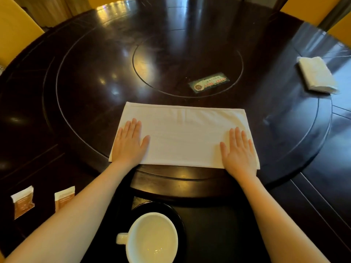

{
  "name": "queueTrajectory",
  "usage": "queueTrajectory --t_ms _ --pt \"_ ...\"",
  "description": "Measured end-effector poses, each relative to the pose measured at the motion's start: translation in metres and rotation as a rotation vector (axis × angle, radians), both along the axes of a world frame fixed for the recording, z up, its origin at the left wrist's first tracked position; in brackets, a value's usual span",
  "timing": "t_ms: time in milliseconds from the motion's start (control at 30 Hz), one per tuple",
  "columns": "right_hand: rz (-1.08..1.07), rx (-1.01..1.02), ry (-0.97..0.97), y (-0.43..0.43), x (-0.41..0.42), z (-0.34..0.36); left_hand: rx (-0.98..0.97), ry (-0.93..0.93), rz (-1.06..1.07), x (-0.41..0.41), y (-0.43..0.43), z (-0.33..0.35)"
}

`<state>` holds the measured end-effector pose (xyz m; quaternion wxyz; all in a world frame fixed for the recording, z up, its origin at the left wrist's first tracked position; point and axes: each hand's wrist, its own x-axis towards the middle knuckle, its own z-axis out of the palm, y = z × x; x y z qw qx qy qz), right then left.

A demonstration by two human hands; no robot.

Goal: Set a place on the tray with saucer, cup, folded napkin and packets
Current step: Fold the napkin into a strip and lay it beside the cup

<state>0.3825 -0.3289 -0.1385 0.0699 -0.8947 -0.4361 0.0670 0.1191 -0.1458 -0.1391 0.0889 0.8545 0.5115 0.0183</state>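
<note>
The napkin lies as a long white rectangle on the raised turning disc of the dark round table, its near long edge close to the disc's rim at 6 o'clock from the centre. It is not yet on the tray. Both hands are spread flat with fingers straight, holding nothing. The left hand presses the napkin's 9 o'clock end and the right hand presses its 3 o'clock end. This looks like smoothing between folds, so the task is probably about half done. The cup already sits on the dark saucer on the tray at 6 o'clock, nearest the person. The two packets wait on the table at 8 o'clock, well apart from the tray. To fold well, I would sweep the palms outward from the middle to clear the faint ripple near the far edge. Then I would pinch both corners of one short end and carry it across to the other. The hems should be matched before any crease is pressed, because the polished wood will likely let the cloth slide. The bare patch of tray at 3 o'clock from the cup seems the natural landing place, so the finished fold should be narrow enough for it. A second folded white cloth lies at 2 o'clock and a small card at 12 o'clock. Neither is in the way.
</note>
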Motion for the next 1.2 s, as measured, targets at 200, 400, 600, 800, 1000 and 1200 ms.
queueTrajectory --t_ms 200,400,600,800,1000,1200 --pt "0.004 -0.029 -0.011 -0.012 0.013 0.004 -0.017 0.025 0.018 0.002 0.002 0.0" --pt "0.018 -0.029 0.085 -0.013 0.015 0.016 -0.051 0.01 -0.209 0.076 -0.034 0.008" --pt "-0.297 0.132 0.012 -0.051 0.005 0.041 -0.072 0.032 -0.309 0.125 -0.071 -0.009" --pt "-0.475 0.151 0.438 -0.057 0.012 0.055 -0.032 0.049 -0.306 0.124 -0.074 -0.012" --pt "-0.612 0.089 0.59 -0.05 0.027 0.061 -0.076 0.076 -0.303 0.125 -0.072 -0.01" --pt "-0.642 0.19 0.642 -0.047 0.026 0.068 -0.09 0.061 -0.31 0.125 -0.071 -0.012"
